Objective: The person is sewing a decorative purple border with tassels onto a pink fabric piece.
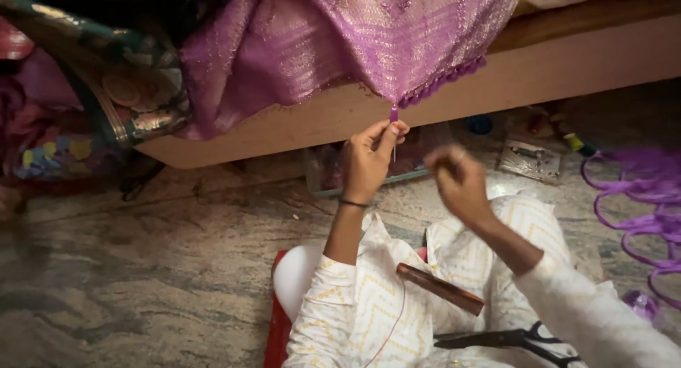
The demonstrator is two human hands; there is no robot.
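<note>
A shiny purple cloth hangs over a wooden ledge, its edge lined with small purple bead tassels. My left hand pinches one purple tassel at the lowest point of the cloth. My right hand is blurred beside it, fingers closed; a thin thread trails down over my lap, and I cannot tell whether the hand holds a needle. A brown comb and black scissors lie on my lap.
Loose purple thread loops lie on the stone floor at the right. Thread spools and small packets sit under the ledge. A pile of patterned cloths fills the upper left. A red mat lies under me.
</note>
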